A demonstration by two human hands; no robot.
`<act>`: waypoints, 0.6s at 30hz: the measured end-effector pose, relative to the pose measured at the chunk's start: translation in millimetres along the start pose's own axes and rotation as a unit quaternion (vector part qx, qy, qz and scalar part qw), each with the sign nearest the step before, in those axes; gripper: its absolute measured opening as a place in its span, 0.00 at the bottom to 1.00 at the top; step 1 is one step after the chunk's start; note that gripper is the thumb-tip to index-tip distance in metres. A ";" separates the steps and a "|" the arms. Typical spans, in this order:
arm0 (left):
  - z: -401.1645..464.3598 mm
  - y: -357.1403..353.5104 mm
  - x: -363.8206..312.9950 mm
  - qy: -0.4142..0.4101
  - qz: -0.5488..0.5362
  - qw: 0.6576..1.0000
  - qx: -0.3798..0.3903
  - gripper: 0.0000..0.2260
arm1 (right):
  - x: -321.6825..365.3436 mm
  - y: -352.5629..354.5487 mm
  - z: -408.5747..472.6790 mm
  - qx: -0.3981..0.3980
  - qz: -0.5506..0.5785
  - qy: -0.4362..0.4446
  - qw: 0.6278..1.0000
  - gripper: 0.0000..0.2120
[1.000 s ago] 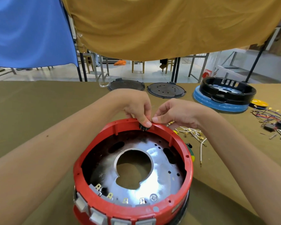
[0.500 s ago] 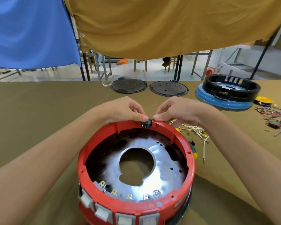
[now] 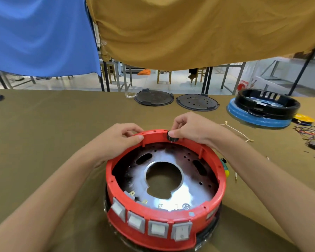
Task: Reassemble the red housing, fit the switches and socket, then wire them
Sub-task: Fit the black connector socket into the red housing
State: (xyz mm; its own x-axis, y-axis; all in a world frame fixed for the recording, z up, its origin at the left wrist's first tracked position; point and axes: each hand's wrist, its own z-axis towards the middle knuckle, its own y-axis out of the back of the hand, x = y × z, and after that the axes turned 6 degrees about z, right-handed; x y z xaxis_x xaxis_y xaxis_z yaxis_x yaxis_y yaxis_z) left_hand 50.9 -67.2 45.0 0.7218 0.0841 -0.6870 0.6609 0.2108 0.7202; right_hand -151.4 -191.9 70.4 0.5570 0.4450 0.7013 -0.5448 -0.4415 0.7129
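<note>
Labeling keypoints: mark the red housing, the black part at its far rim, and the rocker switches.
red housing (image 3: 220,180): head view, right wall.
black part (image 3: 171,137): head view, its body.
rocker switches (image 3: 157,229): head view, third switch face.

A blue cloth (image 3: 40,35) and a mustard cloth (image 3: 198,31) hang overhead (edges overlapping); beneath them, wooden chairs (image 3: 164,76) and metal table legs (image 3: 124,77) stand on pale, glossy floor (image 3: 149,84).

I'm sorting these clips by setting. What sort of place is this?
Probably a workshop or training room for assembling appliances: a cloth-covered worktable holds a red housing, spare black base plates and loose wires, with more tables and chairs behind.
</note>
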 end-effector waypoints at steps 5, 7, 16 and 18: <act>3.2 6.8 -2.7 -0.019 -0.009 1.000 -0.008 0.06 | -3.9 0.7 -9.2 -0.016 0.046 -0.015 0.999 0.10; 6.3 10.3 -6.7 -0.011 0.000 1.000 -0.010 0.05 | -5.5 1.3 -11.5 -0.046 0.041 -0.021 0.998 0.10; -64.4 30.8 -3.9 0.175 -0.051 0.982 0.055 0.23 | -19.8 -8.3 -41.4 -0.092 0.154 -0.031 0.983 0.09; -83.6 21.0 -4.0 0.170 -0.071 0.980 0.078 0.20 | -22.0 -10.5 -49.0 -0.069 0.210 -0.051 0.974 0.12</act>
State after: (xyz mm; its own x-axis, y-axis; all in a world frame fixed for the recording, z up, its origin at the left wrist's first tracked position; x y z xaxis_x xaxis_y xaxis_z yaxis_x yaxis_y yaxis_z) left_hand 44.7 18.3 54.8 0.5280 0.3898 -0.7545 0.7922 0.0941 0.6030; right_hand -188.6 -158.9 47.6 0.3217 0.1652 0.9323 -0.8136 -0.4554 0.3614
